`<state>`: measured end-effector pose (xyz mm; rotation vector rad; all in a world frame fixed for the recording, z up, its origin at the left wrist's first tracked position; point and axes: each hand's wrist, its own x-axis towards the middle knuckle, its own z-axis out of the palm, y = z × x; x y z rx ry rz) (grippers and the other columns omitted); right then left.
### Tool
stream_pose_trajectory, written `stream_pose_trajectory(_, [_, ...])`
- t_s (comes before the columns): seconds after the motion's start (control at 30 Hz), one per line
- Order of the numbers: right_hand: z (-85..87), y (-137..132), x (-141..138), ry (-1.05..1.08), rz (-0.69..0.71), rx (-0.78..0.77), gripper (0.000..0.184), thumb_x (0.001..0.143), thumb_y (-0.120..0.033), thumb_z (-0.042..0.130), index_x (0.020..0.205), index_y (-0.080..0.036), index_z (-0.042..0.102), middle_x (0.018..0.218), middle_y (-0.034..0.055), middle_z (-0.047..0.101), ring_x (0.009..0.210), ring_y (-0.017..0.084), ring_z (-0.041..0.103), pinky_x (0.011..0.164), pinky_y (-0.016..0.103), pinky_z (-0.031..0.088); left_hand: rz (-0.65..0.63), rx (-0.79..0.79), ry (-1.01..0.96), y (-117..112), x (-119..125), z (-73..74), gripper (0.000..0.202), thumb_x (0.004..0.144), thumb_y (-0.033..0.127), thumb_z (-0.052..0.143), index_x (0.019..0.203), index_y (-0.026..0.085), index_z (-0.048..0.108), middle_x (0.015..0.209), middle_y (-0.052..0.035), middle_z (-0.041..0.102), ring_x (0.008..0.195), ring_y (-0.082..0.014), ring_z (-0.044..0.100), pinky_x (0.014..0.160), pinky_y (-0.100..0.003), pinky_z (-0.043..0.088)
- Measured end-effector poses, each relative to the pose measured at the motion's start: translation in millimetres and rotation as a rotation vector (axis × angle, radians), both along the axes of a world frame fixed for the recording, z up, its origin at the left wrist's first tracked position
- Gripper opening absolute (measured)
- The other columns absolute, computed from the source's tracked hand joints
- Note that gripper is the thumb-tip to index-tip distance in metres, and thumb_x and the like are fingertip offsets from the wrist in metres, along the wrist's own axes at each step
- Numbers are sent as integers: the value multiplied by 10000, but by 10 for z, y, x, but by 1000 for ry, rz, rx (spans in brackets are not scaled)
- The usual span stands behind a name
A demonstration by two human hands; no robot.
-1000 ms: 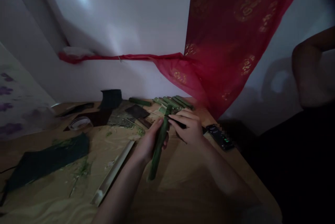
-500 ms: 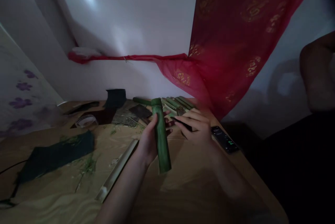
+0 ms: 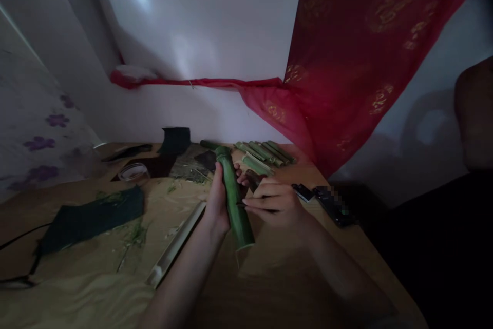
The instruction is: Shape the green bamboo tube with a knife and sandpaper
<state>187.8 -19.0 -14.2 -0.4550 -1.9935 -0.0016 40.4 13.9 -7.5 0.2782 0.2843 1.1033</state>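
My left hand (image 3: 217, 200) is wrapped round a green bamboo tube (image 3: 234, 198), held tilted above the wooden table (image 3: 269, 277). My right hand (image 3: 278, 201) is closed on a thin dark tool, probably a small knife (image 3: 256, 185), with its tip against the right side of the tube near the middle. Behind the hands lies a row of several cut green bamboo pieces (image 3: 265, 153). A split pale bamboo strip (image 3: 177, 244) lies on the table to the left of my left arm.
A dark cloth (image 3: 90, 218) and green shavings (image 3: 134, 234) lie at the left. A glass dish (image 3: 133, 171) and dark sheets (image 3: 175, 140) sit at the back. A phone (image 3: 334, 205) lies at the right. A red cloth (image 3: 346, 62) hangs behind. Another person's arm (image 3: 475, 113) is at the far right.
My left hand turned the bamboo tube from leaning towards me to more upright and lowered it slightly. My right hand brought the tool against the tube's side.
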Motion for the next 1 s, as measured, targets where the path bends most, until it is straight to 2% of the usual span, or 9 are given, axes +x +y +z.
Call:
stream_pose_trajectory(0.13, [30,-87,-14,-26,90,-37,85,849,-139,731,890,-205,765,739,5,729,665,122,614,663,300,504,54,46,-66,37,-47,7,442,1006,513,388,863,143,584,665,18,436,505,-57,396,451,-136,410])
stream_pose_trajectory(0.23, [41,-146,-44,-77,169,-30,55,846,-184,747,887,-218,760,717,-11,728,639,118,598,644,299,487,78,69,-65,26,-87,57,421,1002,514,404,861,152,567,673,23,429,496,-47,388,438,-119,392])
stream_pose_trajectory(0.33, [48,-139,-85,-38,73,25,74,842,-148,736,888,-199,762,683,5,707,619,127,594,618,296,486,93,62,-88,-25,-65,82,417,996,523,413,852,158,555,679,19,436,506,-45,403,435,-103,385])
stream_pose_trajectory(0.4, [47,-100,-105,57,-56,54,121,849,-102,705,899,-194,765,707,25,712,650,140,621,631,301,502,51,53,-86,-58,-22,70,418,995,523,416,836,160,550,652,27,410,490,-47,383,423,-104,377])
stream_pose_trajectory(0.47, [40,-68,-111,133,-114,55,146,861,-91,682,907,-203,765,726,29,715,667,143,629,631,301,508,1,46,-49,-65,3,54,437,997,529,402,813,159,545,632,30,393,472,-49,354,409,-116,372])
stream_pose_trajectory(0.67, [12,-155,-115,-46,2,70,110,869,-129,682,877,-215,751,670,0,679,590,125,530,562,299,448,102,-7,-83,41,-107,56,472,1022,518,313,820,150,528,638,20,418,505,-56,425,434,-119,394])
stream_pose_trajectory(0.8, [1,-144,-132,37,-127,28,148,870,-92,661,880,-207,753,695,18,688,655,143,571,615,311,484,36,-26,-21,18,-46,6,499,1010,555,298,790,163,512,614,30,394,480,-59,405,425,-121,379])
stream_pose_trajectory(0.87, [6,-117,-117,82,-137,-21,152,873,-87,660,858,-206,755,712,22,698,674,143,589,632,307,495,-16,-49,57,6,1,-22,501,1006,563,300,782,167,509,612,30,397,469,-64,403,416,-129,373])
stream_pose_trajectory(1.0, [17,-114,-78,11,15,-46,143,871,-113,673,812,-213,757,665,0,682,610,124,571,606,285,492,101,-72,80,46,-19,-10,472,1008,543,325,804,168,526,633,24,427,479,-64,427,434,-134,394])
